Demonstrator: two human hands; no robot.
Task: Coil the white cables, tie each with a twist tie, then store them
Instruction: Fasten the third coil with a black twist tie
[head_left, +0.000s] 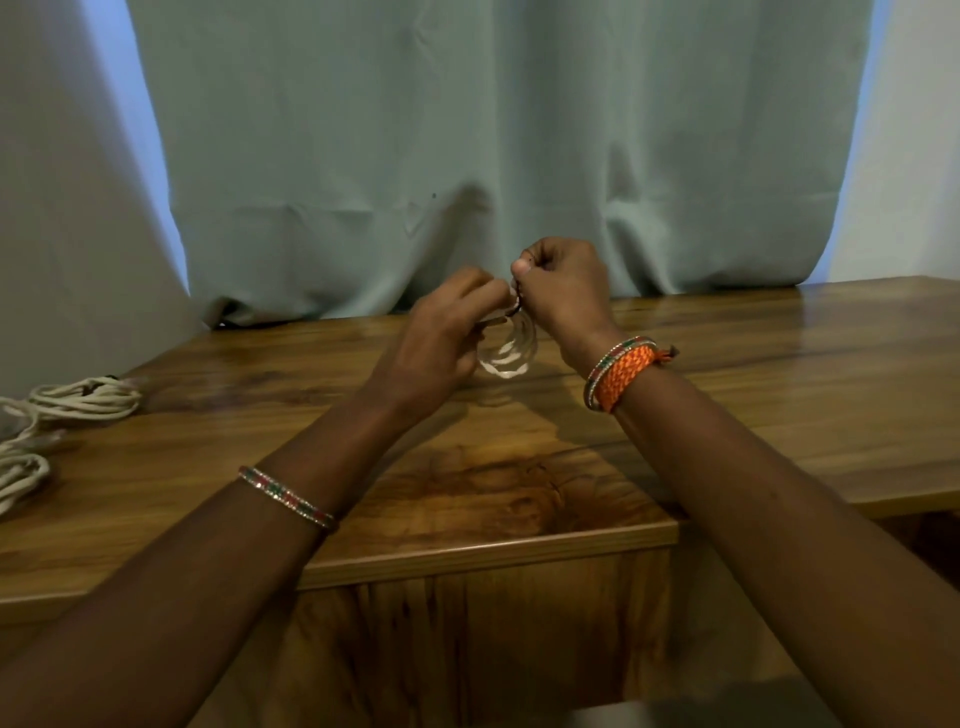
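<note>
White cable coil (506, 353) is hanging in the air above the wooden table (727, 374), just below the fingertips of both hands, its loops drooping between the two wrists. The left hand (441, 338) is pinching the top of the coil with curled fingers, while the right hand (563, 283) is closing thumb and bent fingers on a dark twist tie (514, 306) that is wrapping the loops right where the two sets of fingertips are meeting. The picture is blurred there, so how many turns the tie is carrying cannot be told.

Judging from this, the coiling of this cable is finished and the tying is under way. Far off to the left of the fingers, more white cables (78, 400) are lying on the table edge in bundled loops; a dark spot on the upper bundle may be a tie, but that is uncertain, and whether the lower bundle is tied is unclear. Storing seems not yet begun, since no box or drawer is showing near the hands.

No brand, label or readable writing is appearing anywhere, not on the cables, the table or the grey-green curtain (467, 130) behind the fingers.
</note>
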